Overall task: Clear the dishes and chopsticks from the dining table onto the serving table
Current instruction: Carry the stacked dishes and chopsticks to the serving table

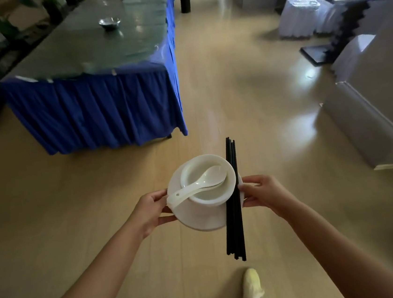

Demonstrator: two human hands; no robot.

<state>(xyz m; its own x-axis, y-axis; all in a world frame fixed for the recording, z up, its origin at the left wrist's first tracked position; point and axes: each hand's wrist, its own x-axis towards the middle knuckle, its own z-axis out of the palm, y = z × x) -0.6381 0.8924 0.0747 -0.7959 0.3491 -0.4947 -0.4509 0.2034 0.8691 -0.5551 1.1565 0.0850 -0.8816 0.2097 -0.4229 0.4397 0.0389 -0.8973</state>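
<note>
The left hand (152, 209) and right hand (260, 194) grip opposite rims of a round white ceramic plate (198, 218) held above the wooden floor, carrying a white bowl (206, 179) with a white ceramic spoon (196, 184) and a bundle of black chopsticks (233, 203) pinned across its right edge. This looks like the carrying step. Ahead stands the blue-skirted, glass-topped tabletop (85, 46), likely the serving table, with a small steel bowl (109, 23) on it; next, keep the plate level and set it down there.
</note>
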